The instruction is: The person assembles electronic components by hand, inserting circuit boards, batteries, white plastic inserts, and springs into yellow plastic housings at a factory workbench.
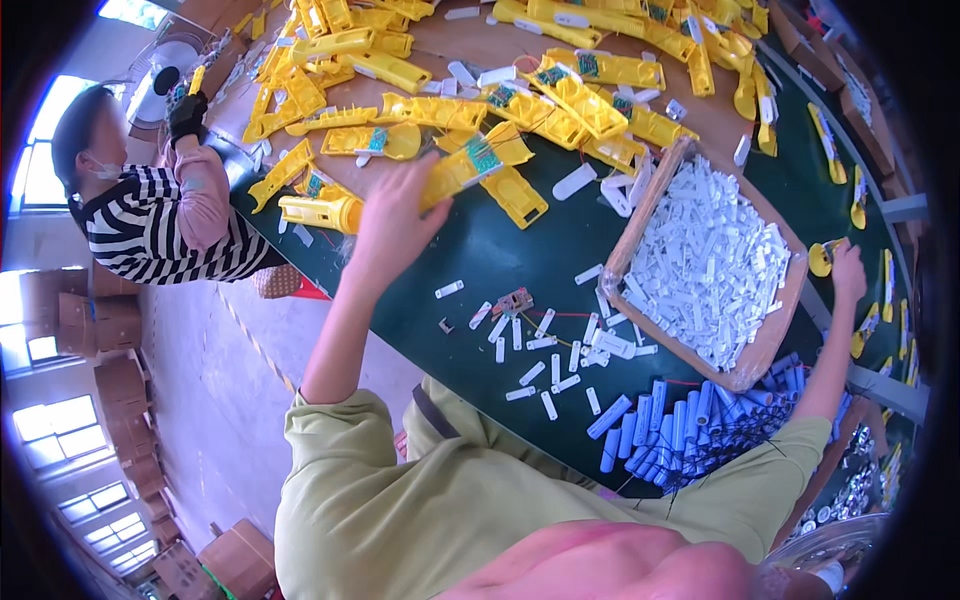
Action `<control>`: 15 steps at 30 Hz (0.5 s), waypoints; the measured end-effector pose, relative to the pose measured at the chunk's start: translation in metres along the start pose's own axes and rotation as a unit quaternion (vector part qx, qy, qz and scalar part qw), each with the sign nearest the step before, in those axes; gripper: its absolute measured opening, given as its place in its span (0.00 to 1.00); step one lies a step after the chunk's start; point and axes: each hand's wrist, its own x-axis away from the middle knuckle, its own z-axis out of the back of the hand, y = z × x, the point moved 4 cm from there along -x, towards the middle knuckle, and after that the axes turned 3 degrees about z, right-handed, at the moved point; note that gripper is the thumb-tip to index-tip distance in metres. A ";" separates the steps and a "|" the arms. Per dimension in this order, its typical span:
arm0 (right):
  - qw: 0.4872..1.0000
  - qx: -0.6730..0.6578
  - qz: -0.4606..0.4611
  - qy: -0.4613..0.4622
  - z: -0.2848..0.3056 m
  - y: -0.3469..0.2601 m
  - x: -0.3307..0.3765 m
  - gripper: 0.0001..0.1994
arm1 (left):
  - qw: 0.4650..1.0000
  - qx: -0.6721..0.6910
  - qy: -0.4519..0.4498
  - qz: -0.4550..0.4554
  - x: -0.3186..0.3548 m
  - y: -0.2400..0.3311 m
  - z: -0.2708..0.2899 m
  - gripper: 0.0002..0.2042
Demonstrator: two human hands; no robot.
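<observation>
My left hand point(392, 215) reaches across the green table, thumb and fingers closed around a yellow plastic housing point(452, 180) with a green circuit board at its far end. More yellow housings point(385, 70) are heaped beyond it, some with boards and wires. Out to the far right, my right hand point(849, 272) is closed at the edge of another yellow housing point(822, 258), which has a rounded end. That one lies among a spaced line of similar yellow pieces point(828, 142); my right fingertips are small and partly hidden.
A cardboard tray point(640, 215) full of small white plastic pieces stands between my arms. Blue cylindrical cells point(680, 430) with wires lie beside my right forearm. Loose white strips point(540, 343) and a small board point(515, 300) lie nearer. A masked co-worker point(160, 200) works at the left.
</observation>
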 end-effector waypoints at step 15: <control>0.609 -0.442 0.655 -0.059 0.255 -0.302 0.394 0.20 | 0.945 -0.037 0.111 -0.305 0.012 0.101 0.150 0.30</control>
